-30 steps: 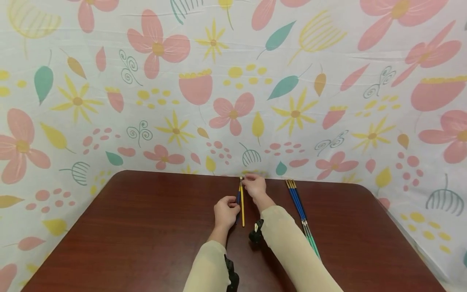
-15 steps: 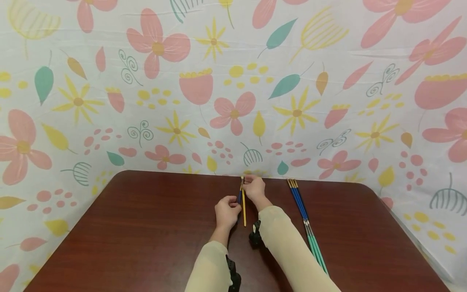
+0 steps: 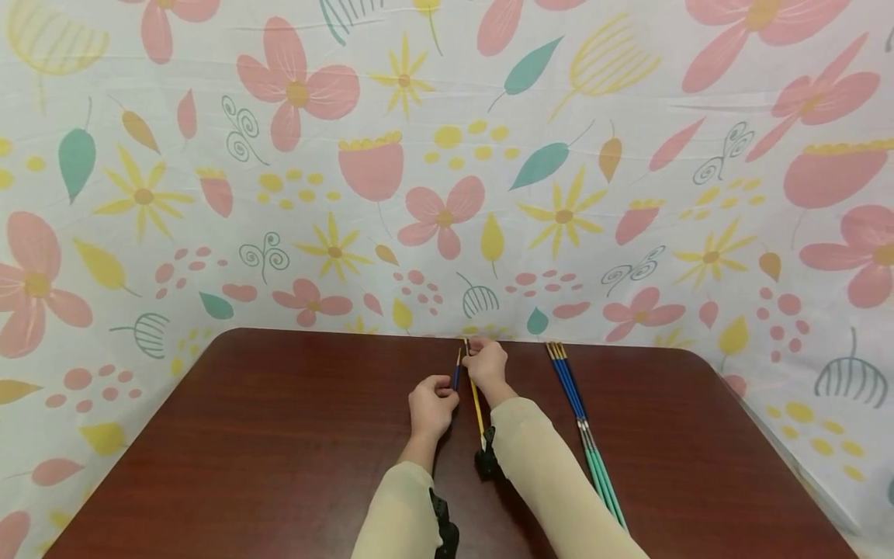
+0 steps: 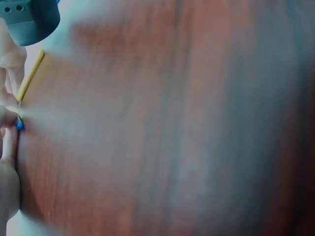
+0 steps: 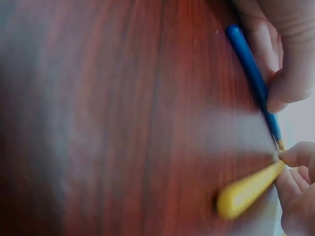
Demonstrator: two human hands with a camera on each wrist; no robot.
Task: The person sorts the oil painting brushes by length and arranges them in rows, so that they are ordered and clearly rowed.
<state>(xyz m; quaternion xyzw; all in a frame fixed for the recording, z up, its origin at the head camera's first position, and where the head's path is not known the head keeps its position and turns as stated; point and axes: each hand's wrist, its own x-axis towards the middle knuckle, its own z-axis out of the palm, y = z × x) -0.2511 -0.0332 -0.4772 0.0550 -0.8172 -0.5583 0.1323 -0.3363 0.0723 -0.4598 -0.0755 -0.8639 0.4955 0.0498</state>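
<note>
In the head view, my left hand [image 3: 431, 407] holds a blue paintbrush [image 3: 457, 377] by its handle on the table, tip pointing to the far edge. In the right wrist view the left thumb and fingers lie on either side of the blue handle [image 5: 251, 69]. My right hand [image 3: 486, 369], near the table's far edge, pinches a yellow-handled paintbrush [image 3: 478, 405] close to its brush end. The yellow handle slants back toward the right wrist, its rounded end large in the right wrist view. Fingers hide most of its brush head.
Several paintbrushes with blue handles [image 3: 570, 384] lie side by side to the right, and green-handled ones [image 3: 604, 477] continue nearer, partly behind the right sleeve. A flowered cloth [image 3: 447, 155] hangs behind the dark brown table [image 3: 279, 435].
The yellow paintbrush has swung its handle end to the right and nearer, away from the blue one, with the right hand still pinching it. My left hand has stayed in place.
</note>
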